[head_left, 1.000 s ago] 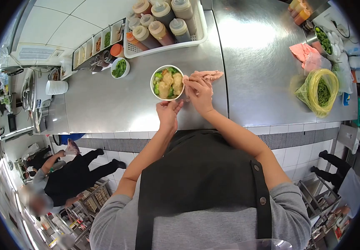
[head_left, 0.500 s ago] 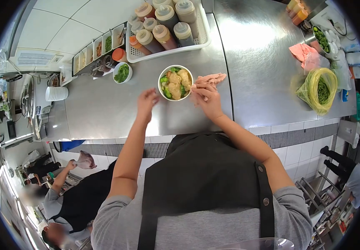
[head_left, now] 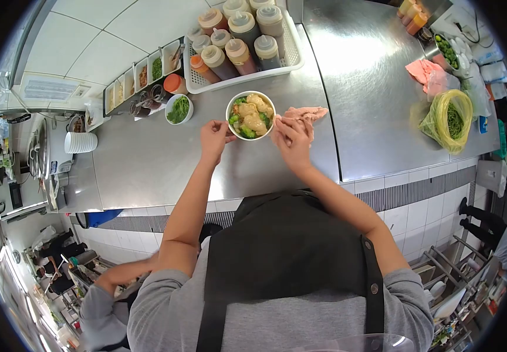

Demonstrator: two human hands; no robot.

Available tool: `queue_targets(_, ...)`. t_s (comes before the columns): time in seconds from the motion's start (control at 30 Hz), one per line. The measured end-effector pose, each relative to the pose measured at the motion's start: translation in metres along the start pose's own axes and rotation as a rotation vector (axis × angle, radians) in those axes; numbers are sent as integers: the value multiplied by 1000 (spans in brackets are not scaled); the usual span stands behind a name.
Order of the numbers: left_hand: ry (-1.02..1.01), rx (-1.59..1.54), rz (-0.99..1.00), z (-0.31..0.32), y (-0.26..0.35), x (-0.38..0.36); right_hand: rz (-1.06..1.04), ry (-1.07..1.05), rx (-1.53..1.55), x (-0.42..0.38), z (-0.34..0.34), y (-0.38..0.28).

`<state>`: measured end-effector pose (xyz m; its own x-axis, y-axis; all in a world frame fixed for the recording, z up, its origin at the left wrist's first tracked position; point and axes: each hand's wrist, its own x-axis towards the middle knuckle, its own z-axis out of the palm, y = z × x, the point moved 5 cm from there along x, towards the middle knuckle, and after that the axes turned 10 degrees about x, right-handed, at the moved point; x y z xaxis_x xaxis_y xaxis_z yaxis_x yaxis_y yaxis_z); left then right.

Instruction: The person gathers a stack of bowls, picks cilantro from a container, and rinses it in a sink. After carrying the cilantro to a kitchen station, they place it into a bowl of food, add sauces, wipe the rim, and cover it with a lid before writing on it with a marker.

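Note:
A white bowl (head_left: pixel 250 115) filled with broccoli and pale sauced pieces stands on the steel counter. My left hand (head_left: pixel 216 139) is at the bowl's left side, its fingers bent together close to the rim. On the right side, my right hand (head_left: pixel 291 138) has its fingers closed on a pink cloth (head_left: pixel 307 115), with part of the cloth lying on the counter beyond the fingers. That hand is beside the bowl's right rim. A smaller white bowl of green leaves (head_left: pixel 179 110) stands to the upper left.
Behind the bowl is a white basket (head_left: pixel 244 80) of squeeze bottles, with a row of topping trays (head_left: pixel 142 76) to its left. Stacked white bowls (head_left: pixel 81 142) stand far left; a yellow bag of greens (head_left: pixel 450 123) sits right. A co-worker (head_left: pixel 104 299) is at lower left.
My left hand has moved right and up to the bowl's side. The right hand stays by the rim with the cloth. The co-worker has moved, and the meat they held is out of sight.

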<state>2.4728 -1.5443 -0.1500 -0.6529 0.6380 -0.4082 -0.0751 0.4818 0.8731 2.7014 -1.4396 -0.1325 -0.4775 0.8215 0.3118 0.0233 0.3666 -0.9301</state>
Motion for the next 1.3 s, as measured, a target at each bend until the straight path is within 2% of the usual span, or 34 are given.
queue_targets(0.1, -5, 2, -7, 10, -4, -10, 36, 67, 105, -23, 11, 2)
queue_targets(0.17, -40, -182, -139, 21, -18, -20, 53, 92, 98, -28, 9, -2)
queue_targets(0.33, -178, -399, -203, 61, -20, -53, 101, 195, 162, -32, 7, 0)
queue_targets(0.4, -218, -461, -181, 72, -19, -58, 51, 21, 57, -38, 13, -5)
queue_targets(0.43, -226, -458, -176, 76, -28, -59, 48, 29, 55, -40, 12, -6)
queue_targets(0.5, -238, -384, -211, 79, -55, -57, -72, -254, -65, -42, 26, -14)
queue_targets(0.53, -246, -373, -198, 82, -58, -62, -80, -237, -64, -41, 24, -19)
queue_targets(0.6, -129, 42, -18, 82, -60, -77, -151, -183, -457, -45, 11, -33)
queue_targets(0.63, -137, 48, -18, 85, -65, -85, -144, -176, -460, -47, 3, -28)
queue_targets(0.73, -126, 152, 374, 100, -46, -105, -51, -256, -305, -56, -15, -2)
queue_targets(0.77, -138, 152, 382, 107, -40, -105, -48, -298, -270, -57, -19, 4)
queue_targets(0.83, -150, 337, 630, 124, -20, -111, -35, -314, -246, -56, -33, 13)
queue_targets(0.87, -176, 337, 642, 132, -16, -110, -27, -350, -131, -50, -37, 14)
queue_targets(0.9, -189, 527, 724, 142, -11, -110, -20, -382, -15, -47, -42, 13)
queue_targets(0.93, -200, 716, 809, 153, -6, -111, -13, -352, -29, -46, -52, 8)
queue_targets(1.0, -234, 746, 844, 176, 1, -105, 474, -298, 200, -52, -74, 14)
queue_targets(1.03, -235, 780, 855, 187, 3, -101, 473, -270, 196, -63, -86, 22)
queue_targets(1.1, -253, 779, 897, 213, 14, -91, 211, -137, 97, -75, -114, 35)
queue_targets(1.17, -293, 486, 301, 234, 32, -83, 160, -165, 35, -88, -162, 37)
queue_targets(1.23, -275, 585, 303, 267, 65, -86, 69, -139, -17, -102, -209, 44)
queue_targets(1.3, -264, 686, 312, 296, 77, -66, 126, -80, -28, -108, -256, 50)
